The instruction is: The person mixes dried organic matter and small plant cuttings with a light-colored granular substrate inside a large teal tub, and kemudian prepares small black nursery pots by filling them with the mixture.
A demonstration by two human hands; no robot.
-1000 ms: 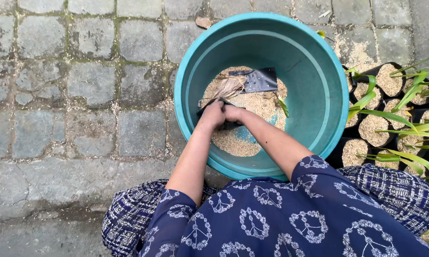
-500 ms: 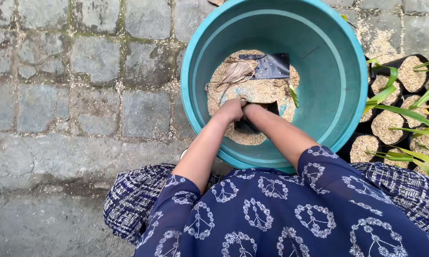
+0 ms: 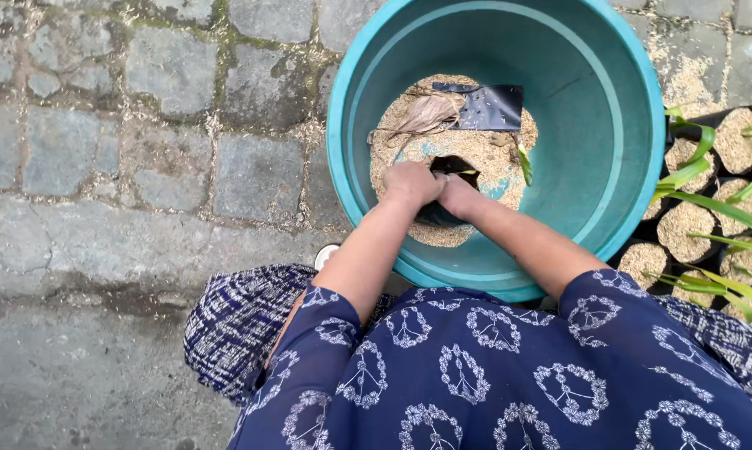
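A large round teal plastic basin (image 3: 609,167) sits on a paving of grey stone setts (image 3: 142,167), and its floor is partly covered by a layer of pale tan rice husk (image 3: 476,150). The person reaches into the basin with both arms from the near side. The left hand (image 3: 409,183) and the right hand (image 3: 458,193) meet just beside each other near the middle of the basin, both closed around the mouth of a small black plastic planting bag (image 3: 453,167) that stands in the husk. The bag's opening shows dark just beyond the knuckles, and its lower part is hidden under the hands.

Farther in the basin lies a flat, empty black plastic bag (image 3: 486,107), and touching its left edge is a crumpled dry brown leaf (image 3: 426,112). A short green leaf scrap (image 3: 524,165) lies on the husk to the right of the hands.

Outside the basin on the right stands a cluster of black planting bags filled with husk (image 3: 684,225), with long green seedling leaves (image 3: 726,208) arching over them. The person wears a dark blue top with a white round pattern (image 3: 493,375) over a blue and white woven cloth (image 3: 243,325).
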